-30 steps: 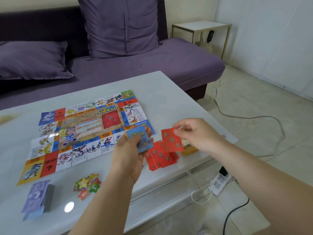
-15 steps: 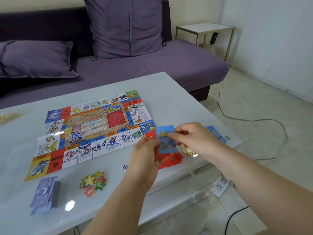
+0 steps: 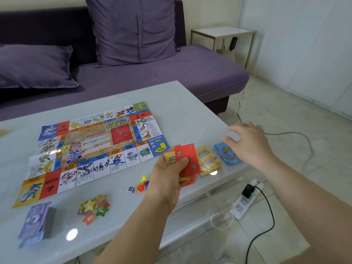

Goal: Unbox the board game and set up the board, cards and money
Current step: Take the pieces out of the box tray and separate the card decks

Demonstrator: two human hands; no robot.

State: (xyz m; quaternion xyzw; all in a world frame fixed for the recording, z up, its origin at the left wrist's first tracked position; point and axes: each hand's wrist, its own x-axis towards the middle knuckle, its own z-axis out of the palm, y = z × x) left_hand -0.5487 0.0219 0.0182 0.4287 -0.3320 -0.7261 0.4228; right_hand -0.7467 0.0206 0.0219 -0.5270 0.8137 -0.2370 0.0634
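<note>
Head view: left hand (image 3: pixel 167 174) grips red and yellow paper cards (image 3: pixel 187 159) beside the colourful game board (image 3: pixel 91 149) lying on a glossy white table (image 3: pixel 190 111). Right hand (image 3: pixel 249 143) hovers, fingers loosely spread, over a blue card pile (image 3: pixel 225 155); purple banknotes (image 3: pixel 36 223) sit front-left.

A purple sofa (image 3: pixel 171 77) stands against the far wall (image 3: pixel 38 4). One cushion (image 3: pixel 131 29) is upright against its back and another (image 3: pixel 34 65) lies flat to the left. In front is a pale glossy table (image 3: pixel 181 103), with a round spot of light (image 3: pixel 71 234) reflected near its front edge. A small white side table (image 3: pixel 222 31) with a metal frame sits beside the sofa. The floor (image 3: pixel 285 115) is pale tile. A white power strip (image 3: pixel 240 206) lies on it, holding a black plug (image 3: pixel 247 190).
</note>
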